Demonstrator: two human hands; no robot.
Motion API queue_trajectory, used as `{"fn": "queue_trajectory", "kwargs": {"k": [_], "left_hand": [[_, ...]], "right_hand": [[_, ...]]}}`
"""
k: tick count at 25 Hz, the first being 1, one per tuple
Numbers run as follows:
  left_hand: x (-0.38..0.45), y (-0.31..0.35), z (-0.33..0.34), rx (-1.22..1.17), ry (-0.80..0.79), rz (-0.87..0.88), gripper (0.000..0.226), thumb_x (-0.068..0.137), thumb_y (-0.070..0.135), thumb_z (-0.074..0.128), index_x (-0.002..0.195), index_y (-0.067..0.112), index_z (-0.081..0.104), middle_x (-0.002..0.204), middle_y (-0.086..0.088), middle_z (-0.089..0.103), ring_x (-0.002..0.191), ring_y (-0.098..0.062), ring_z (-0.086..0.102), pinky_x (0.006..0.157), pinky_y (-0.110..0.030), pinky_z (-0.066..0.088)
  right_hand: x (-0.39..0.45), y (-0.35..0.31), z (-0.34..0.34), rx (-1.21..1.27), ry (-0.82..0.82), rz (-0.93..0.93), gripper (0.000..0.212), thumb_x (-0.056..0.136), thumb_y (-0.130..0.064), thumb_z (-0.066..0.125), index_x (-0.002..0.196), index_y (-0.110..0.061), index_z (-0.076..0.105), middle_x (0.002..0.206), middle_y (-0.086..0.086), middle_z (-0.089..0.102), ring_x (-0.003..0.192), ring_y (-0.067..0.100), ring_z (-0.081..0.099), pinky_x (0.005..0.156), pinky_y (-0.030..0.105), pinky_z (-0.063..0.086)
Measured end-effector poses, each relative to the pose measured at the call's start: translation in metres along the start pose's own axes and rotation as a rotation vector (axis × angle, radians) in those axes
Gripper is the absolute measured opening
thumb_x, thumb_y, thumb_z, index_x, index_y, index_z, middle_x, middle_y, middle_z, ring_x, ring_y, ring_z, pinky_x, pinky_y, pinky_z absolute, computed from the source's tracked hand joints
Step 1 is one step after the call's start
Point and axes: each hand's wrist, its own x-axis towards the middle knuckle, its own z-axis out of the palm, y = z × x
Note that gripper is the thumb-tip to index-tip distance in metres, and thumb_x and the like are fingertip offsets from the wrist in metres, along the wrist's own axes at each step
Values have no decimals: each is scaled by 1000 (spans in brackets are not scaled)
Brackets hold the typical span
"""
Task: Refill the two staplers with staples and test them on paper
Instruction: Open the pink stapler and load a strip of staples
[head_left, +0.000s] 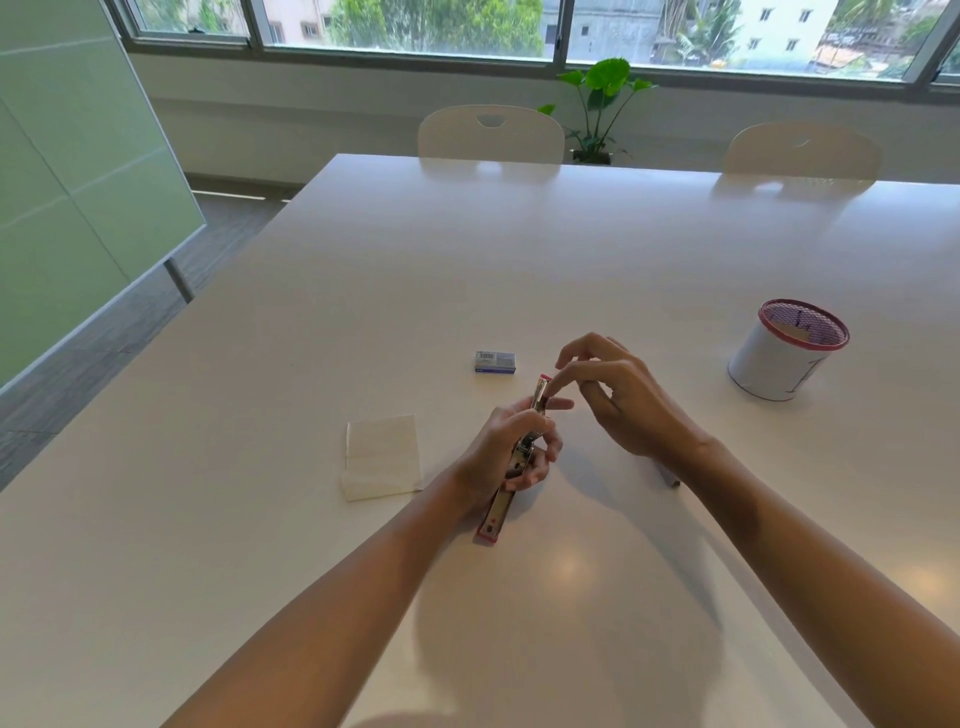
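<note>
A red and silver stapler (498, 512) lies swung fully open on the white table (519, 249). My left hand (511, 452) grips it at the hinge, fingers curled around its middle. My right hand (610, 395) hovers over the stapler's far end, index finger and thumb pinched at the open metal channel; whether staples are between them I cannot tell. A small blue staple box (495, 361) sits just beyond the stapler. A folded white paper (382, 457) lies to the left. A small dark object (670, 480) peeks from under my right forearm.
A white cylindrical holder with a red mesh rim (784, 353) stands at the right. Two white chairs (491, 132) and a potted plant (597, 109) are beyond the table's far edge. A glass partition runs along the left.
</note>
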Motion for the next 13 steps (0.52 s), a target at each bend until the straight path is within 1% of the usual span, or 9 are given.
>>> {"fn": "queue_trajectory", "kwargs": {"k": [3, 8, 10, 13], "left_hand": [[1, 0, 0, -11, -7, -10, 64, 80, 34, 58, 135, 5, 45, 73, -7, 52, 37, -9, 43, 33, -16, 33], [1, 2, 3, -22, 1, -37, 66, 78, 32, 58, 135, 4, 43, 72, -7, 51, 37, -11, 43, 32, -18, 30], [1, 2, 4, -18, 16, -43, 61, 84, 34, 54, 136, 5, 43, 72, -6, 52, 38, -11, 44, 33, -19, 30], [0, 2, 4, -8, 42, -63, 52, 95, 37, 42, 136, 5, 46, 72, -6, 53, 39, -11, 45, 34, -19, 30]], "right_hand": [[1, 5, -4, -68, -4, -31, 33, 98, -5, 47, 97, -21, 76, 112, -3, 59, 102, 10, 51, 82, 12, 38], [1, 9, -3, -93, -1, -22, 32, 98, -7, 51, 100, -26, 76, 112, -6, 60, 101, 8, 51, 82, 16, 42], [-1, 9, -1, -62, 26, -9, 31, 99, -7, 50, 101, -24, 76, 109, -6, 60, 101, 7, 53, 82, 14, 41], [-2, 7, 1, 29, 120, 38, 30, 99, -7, 49, 102, -22, 74, 107, -7, 60, 98, 2, 56, 80, 6, 39]]}}
